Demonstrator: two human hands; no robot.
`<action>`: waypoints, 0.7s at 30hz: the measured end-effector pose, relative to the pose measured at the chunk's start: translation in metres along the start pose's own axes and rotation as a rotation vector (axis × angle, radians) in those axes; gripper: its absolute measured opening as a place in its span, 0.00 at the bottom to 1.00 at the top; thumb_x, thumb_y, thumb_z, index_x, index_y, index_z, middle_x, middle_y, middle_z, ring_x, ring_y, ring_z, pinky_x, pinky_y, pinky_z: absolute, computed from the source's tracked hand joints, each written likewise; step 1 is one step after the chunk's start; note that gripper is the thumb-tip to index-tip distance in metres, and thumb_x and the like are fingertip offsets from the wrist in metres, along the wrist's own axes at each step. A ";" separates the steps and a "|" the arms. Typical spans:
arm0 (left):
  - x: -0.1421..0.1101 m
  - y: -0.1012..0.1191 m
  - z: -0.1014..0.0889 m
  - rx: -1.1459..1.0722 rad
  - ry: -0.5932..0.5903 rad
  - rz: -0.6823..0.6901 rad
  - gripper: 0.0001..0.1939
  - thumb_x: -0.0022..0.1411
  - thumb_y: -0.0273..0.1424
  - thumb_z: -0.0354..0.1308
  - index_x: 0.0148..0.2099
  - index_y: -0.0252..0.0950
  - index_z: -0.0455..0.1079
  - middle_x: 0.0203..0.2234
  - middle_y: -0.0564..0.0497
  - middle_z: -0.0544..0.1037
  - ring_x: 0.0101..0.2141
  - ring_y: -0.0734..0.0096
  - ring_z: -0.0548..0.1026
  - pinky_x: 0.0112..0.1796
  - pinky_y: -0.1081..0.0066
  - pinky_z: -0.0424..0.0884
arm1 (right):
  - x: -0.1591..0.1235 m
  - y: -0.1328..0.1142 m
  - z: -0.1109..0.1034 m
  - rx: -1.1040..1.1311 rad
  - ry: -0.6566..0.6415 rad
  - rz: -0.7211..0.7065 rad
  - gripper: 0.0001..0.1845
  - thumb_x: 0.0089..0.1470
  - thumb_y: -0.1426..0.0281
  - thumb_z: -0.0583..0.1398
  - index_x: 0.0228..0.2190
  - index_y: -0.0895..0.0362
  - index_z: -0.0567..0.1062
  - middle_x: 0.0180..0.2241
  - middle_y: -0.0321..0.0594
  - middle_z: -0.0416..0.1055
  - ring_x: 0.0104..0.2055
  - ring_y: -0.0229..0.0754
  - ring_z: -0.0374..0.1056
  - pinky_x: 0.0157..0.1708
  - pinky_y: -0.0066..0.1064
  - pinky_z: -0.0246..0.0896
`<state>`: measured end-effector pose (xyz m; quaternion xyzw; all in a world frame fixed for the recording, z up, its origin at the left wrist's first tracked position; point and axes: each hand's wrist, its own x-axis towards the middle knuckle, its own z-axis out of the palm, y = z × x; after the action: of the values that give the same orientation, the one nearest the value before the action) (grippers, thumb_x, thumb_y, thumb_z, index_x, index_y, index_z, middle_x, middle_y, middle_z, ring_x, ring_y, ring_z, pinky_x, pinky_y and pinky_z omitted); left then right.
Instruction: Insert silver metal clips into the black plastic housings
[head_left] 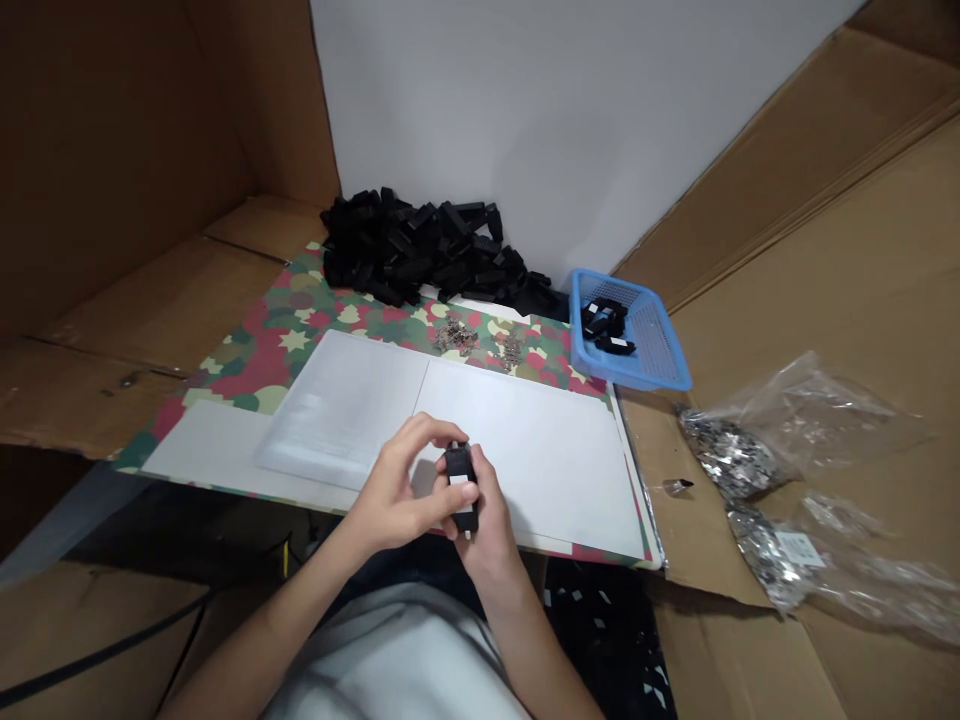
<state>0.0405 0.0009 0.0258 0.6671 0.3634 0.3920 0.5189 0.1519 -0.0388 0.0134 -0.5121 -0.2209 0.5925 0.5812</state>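
Observation:
A small black plastic housing with a white label is held in front of me, above the front part of the white sheet. My right hand is wrapped around its right side and underside. The thumb of my left hand presses on the label, while its bent index finger touches the far end. Small light-coloured tips stick out at both ends of the housing. Some of the right fingers are hidden beneath it.
A heap of black housings lies at the back by the wall. Small metal parts sit on the camouflage-patterned cloth. At right are a blue basket holding several labelled housings and plastic bags of metal pieces. Cardboard walls flank the table.

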 end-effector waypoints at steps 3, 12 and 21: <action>-0.003 -0.004 0.004 -0.251 -0.009 -0.154 0.16 0.55 0.39 0.65 0.45 0.40 0.70 0.38 0.51 0.64 0.25 0.74 0.71 0.17 0.74 0.71 | 0.000 0.001 0.001 0.100 -0.056 0.141 0.25 0.46 0.46 0.60 0.24 0.56 0.76 0.19 0.34 0.69 0.13 0.32 0.55 0.10 0.24 0.49; -0.001 -0.024 0.005 -0.117 0.165 -0.078 0.16 0.64 0.43 0.53 0.49 0.39 0.69 0.39 0.47 0.71 0.42 0.60 0.73 0.39 0.66 0.73 | 0.017 -0.005 -0.023 -0.253 -0.022 0.044 0.32 0.56 0.43 0.48 0.30 0.58 0.74 0.14 0.33 0.66 0.12 0.32 0.54 0.13 0.24 0.49; -0.011 -0.040 -0.012 -0.145 0.407 -0.108 0.17 0.62 0.43 0.56 0.49 0.40 0.67 0.42 0.48 0.71 0.47 0.59 0.68 0.48 0.66 0.62 | 0.125 -0.192 -0.130 -1.153 0.645 -0.635 0.19 0.56 0.54 0.54 0.39 0.56 0.67 0.42 0.51 0.70 0.49 0.55 0.64 0.49 0.46 0.57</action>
<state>0.0220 0.0043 -0.0133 0.5147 0.4666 0.5153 0.5019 0.3780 0.0760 0.0855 -0.7970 -0.4533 0.0050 0.3992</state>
